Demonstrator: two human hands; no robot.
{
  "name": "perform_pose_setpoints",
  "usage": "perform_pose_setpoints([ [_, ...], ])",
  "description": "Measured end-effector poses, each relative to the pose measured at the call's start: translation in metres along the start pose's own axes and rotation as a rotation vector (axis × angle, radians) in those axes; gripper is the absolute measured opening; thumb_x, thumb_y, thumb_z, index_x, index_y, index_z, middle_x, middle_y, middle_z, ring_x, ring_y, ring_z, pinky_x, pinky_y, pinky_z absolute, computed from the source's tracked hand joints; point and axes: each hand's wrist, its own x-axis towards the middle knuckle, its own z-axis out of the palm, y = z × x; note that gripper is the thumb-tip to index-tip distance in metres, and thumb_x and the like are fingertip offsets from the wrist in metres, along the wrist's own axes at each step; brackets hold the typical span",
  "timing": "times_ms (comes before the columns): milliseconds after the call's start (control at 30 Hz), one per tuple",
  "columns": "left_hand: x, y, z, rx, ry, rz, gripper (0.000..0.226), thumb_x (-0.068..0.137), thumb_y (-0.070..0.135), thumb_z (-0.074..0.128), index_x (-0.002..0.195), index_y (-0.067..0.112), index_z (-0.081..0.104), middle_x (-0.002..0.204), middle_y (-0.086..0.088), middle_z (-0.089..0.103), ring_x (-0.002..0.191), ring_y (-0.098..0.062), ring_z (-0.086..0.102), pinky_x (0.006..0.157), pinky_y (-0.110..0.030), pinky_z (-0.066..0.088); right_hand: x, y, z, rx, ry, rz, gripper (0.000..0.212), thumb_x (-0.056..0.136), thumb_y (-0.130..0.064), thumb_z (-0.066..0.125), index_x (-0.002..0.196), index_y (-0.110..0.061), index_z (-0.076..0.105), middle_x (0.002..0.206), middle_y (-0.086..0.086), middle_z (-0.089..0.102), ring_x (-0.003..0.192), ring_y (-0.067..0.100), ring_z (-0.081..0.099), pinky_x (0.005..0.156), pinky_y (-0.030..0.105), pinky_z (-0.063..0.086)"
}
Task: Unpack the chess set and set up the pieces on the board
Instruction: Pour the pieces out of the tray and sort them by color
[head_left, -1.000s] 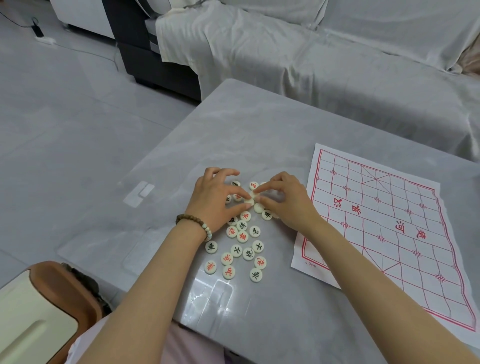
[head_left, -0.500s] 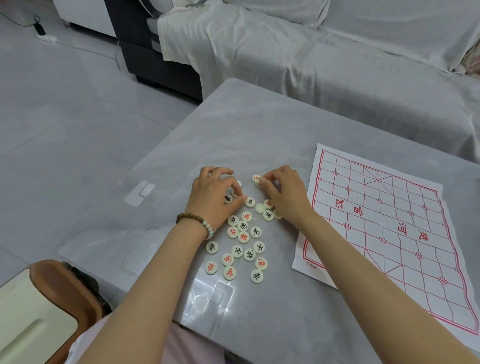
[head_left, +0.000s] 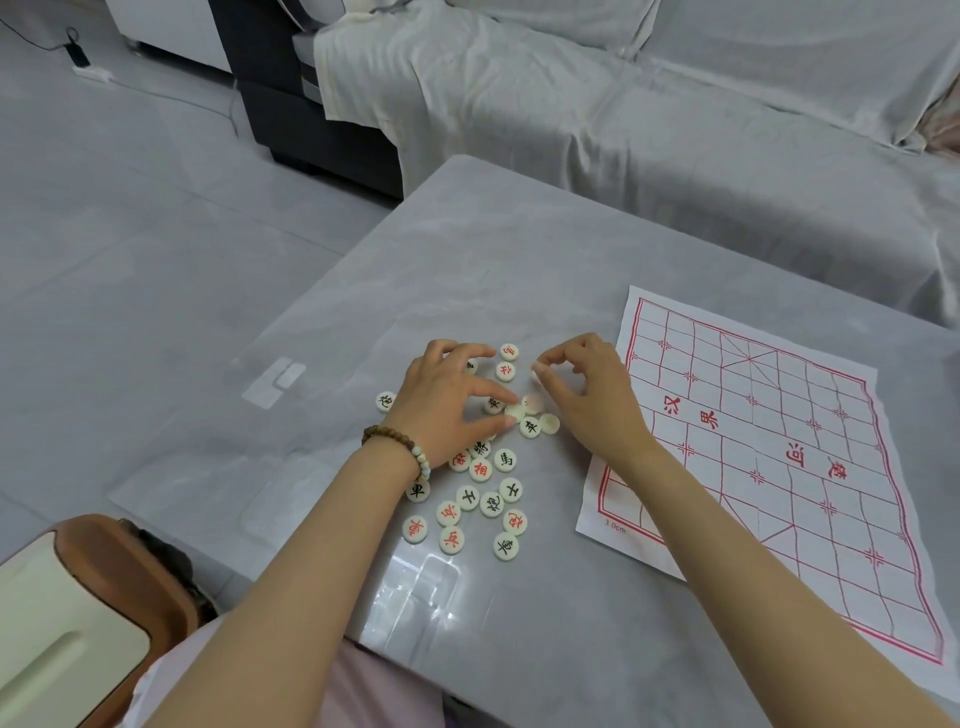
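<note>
Head view: I see the pieces (head_left: 480, 499) lying loose on the table (head_left: 467, 249), just left of the board (head_left: 769, 467), which is spread flat with nothing on it yet. Most show red or black characters; a few near the fingers lie blank side up.

My left hand (head_left: 441, 405) hovers over the far end of the heap, fingers bent, with the tips at a blank disc. I cannot tell whether it grips that disc or only touches it. My right hand (head_left: 587, 400) is narrowed to a pinch, and thumb and forefinger seem to hold one pale piece (head_left: 536, 372) raised off the table.

I judge these discs light, hard and smooth, so they will likely skid on the glossy top if pushed from above. The best hold is at the rim, thumb on one side and fingertip opposite; a blank one can be tipped over by the edge to read it. The board looks like a thin, limp sheet, so I would set each piece down gently rather than slide it, or the sheet may creep or wrinkle.
</note>
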Motion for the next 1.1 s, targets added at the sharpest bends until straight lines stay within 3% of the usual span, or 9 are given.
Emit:
perform_pose_setpoints([
  [233,0.001,0.006,0.004,0.037,0.015,0.002,0.022,0.075,0.050,0.067,0.094,0.040,0.066,0.134,0.017,0.041,0.126,-0.013,0.024,0.099,-0.028,0.020,-0.038,0.013,-0.019,-0.150,-0.130,-0.083,0.014,0.085,-0.032,0.065,0.098,-0.029,0.069,0.093,-0.014,0.050,0.092,0.006,0.044,0.082,0.023,0.025],
  [400,0.001,0.007,0.005,-0.002,0.006,-0.016,0.016,0.080,0.049,0.063,0.089,0.036,0.066,0.133,0.018,0.042,0.126,-0.012,0.023,0.098,-0.027,0.018,-0.039,0.018,-0.016,-0.150,-0.106,-0.081,0.015,0.083,-0.033,0.068,0.095,-0.025,0.067,0.090,-0.017,0.048,0.087,0.005,0.043,0.080,0.021,0.025],
  [534,0.002,0.007,0.008,-0.036,0.028,-0.056,0.019,0.086,0.044,0.057,0.078,0.028,0.064,0.131,0.017,0.045,0.124,-0.012,0.025,0.095,-0.024,0.017,-0.033,0.019,-0.014,-0.085,-0.075,0.043,0.016,0.087,-0.036,0.062,0.086,-0.022,0.067,0.088,-0.015,0.049,0.088,0.008,0.044,0.085,0.025,0.032],
  [700,0.005,0.006,0.010,0.007,0.076,-0.101,0.017,0.085,0.041,0.059,0.093,0.027,0.063,0.127,0.011,0.049,0.123,-0.013,0.029,0.098,-0.028,0.023,-0.031,0.021,-0.011,-0.120,-0.022,0.071,0.012,0.087,-0.035,0.062,0.089,-0.023,0.064,0.094,-0.008,0.052,0.090,0.008,0.044,0.088,0.031,0.037],
  [834,0.004,0.003,0.003,0.012,0.100,-0.108,0.021,0.090,0.039,0.052,0.106,0.030,0.062,0.128,0.009,0.050,0.124,-0.013,0.030,0.099,-0.028,0.024,-0.043,0.016,-0.017,-0.045,-0.009,0.001,0.018,0.093,-0.030,0.054,0.103,-0.024,0.067,0.103,-0.009,0.057,0.098,0.006,0.047,0.093,0.027,0.036],
  [901,0.000,-0.001,0.000,0.034,0.105,-0.084,0.025,0.093,0.038,0.048,0.111,0.031,0.063,0.128,0.010,0.050,0.124,-0.014,0.030,0.099,-0.027,0.023,-0.053,0.013,-0.019,-0.063,-0.067,-0.045,0.027,0.095,-0.034,0.048,0.117,-0.027,0.063,0.119,-0.013,0.057,0.112,0.003,0.046,0.100,0.019,0.029],
  [967,-0.005,-0.003,-0.001,0.079,0.092,-0.038,0.032,0.096,0.040,0.040,0.118,0.031,0.061,0.132,0.010,0.050,0.125,-0.015,0.030,0.100,-0.028,0.022,-0.065,0.010,-0.019,-0.109,-0.182,-0.115,0.042,0.096,-0.044,0.037,0.132,-0.029,0.051,0.136,-0.017,0.046,0.125,-0.006,0.034,0.106,0.010,0.015],
  [1101,-0.023,0.002,0.005,0.153,-0.054,0.028,0.071,0.086,0.054,0.000,0.142,0.027,0.034,0.150,0.009,0.029,0.141,-0.013,0.012,0.113,-0.030,0.003,-0.089,0.006,-0.014,-0.276,-0.395,-0.171,0.071,0.088,-0.064,0.007,0.148,-0.028,0.020,0.154,-0.016,0.015,0.140,-0.004,0.005,0.112,0.014,-0.007],
])
